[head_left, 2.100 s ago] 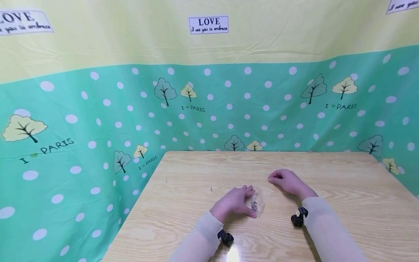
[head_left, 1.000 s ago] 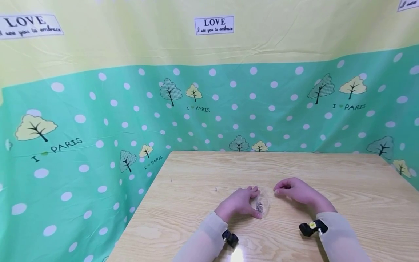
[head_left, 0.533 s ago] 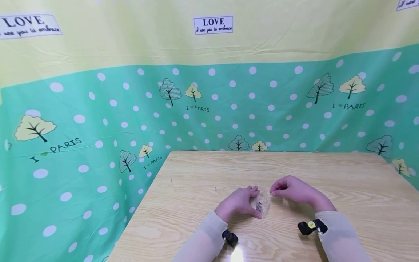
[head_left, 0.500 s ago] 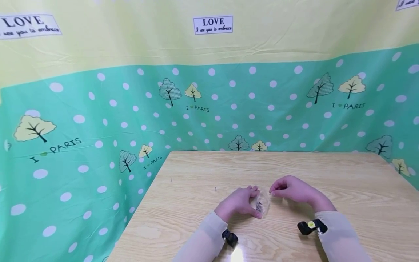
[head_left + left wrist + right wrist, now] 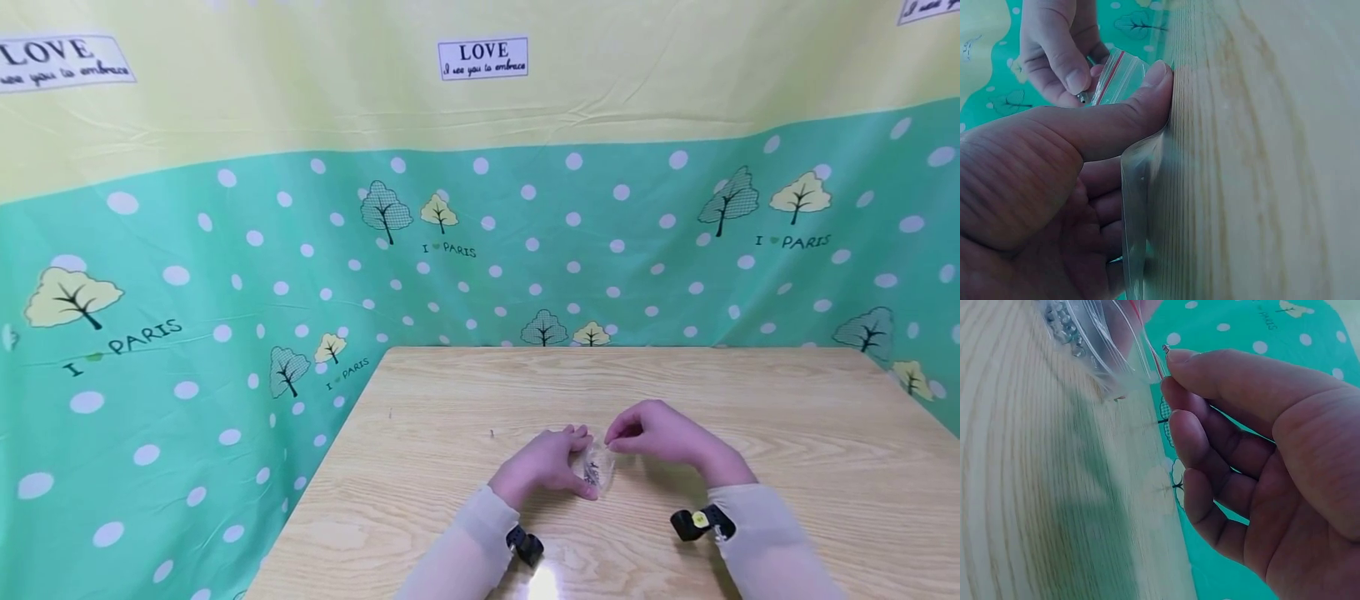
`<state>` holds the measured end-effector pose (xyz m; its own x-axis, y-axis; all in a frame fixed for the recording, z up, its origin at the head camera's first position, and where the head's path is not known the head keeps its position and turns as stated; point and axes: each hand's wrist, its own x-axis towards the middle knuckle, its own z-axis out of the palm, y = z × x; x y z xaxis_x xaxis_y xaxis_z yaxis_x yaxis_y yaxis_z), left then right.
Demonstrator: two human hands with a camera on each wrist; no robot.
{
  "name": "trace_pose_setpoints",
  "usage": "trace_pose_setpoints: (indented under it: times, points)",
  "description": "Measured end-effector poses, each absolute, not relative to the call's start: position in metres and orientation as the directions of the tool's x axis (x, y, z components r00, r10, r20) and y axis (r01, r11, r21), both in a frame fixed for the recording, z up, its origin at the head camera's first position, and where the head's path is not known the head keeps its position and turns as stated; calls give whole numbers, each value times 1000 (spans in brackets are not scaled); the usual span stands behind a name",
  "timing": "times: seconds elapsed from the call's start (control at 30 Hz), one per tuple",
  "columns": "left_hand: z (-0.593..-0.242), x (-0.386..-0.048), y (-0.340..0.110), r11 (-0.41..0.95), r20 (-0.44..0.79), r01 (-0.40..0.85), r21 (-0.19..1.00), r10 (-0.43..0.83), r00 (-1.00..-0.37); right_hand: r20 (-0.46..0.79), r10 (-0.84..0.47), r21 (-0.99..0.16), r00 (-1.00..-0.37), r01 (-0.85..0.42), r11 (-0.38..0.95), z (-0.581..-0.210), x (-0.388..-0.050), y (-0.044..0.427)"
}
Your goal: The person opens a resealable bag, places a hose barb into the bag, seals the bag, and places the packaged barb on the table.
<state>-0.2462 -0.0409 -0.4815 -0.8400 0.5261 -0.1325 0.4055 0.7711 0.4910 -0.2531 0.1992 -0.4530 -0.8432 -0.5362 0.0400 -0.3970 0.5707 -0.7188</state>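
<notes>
My left hand [image 5: 546, 463] holds a small clear zip-lock bag [image 5: 599, 468] on the table, thumb and fingers around its sides. A red line runs along the bag's mouth, seen in the left wrist view. Several small metal screws [image 5: 1067, 331] lie inside the bag. Close to that mouth, my right hand [image 5: 660, 433] pinches one small metal screw [image 5: 1082, 97] between thumb and index finger. The screw's tip shows just past the thumb in the right wrist view; the rest is covered by the fingertips.
Two tiny items lie on the wooden table [image 5: 450, 517] to the left: a small dark piece [image 5: 492, 433] and a fainter one [image 5: 390, 413] farther out. A green and yellow printed curtain [image 5: 480, 250] hangs behind and left of the table.
My right hand has come left and nearer, from beyond the bag to right beside its mouth, still pinching the screw. My left hand stays on the bag. The head view shifted slightly.
</notes>
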Motion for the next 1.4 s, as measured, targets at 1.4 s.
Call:
trace_pose_setpoints:
  times: [1.4]
  points:
    - [-486,-249,-40,781,-127,415,466,523,-843,-5,-576,-776,-818,-360,518,-468,-201,195]
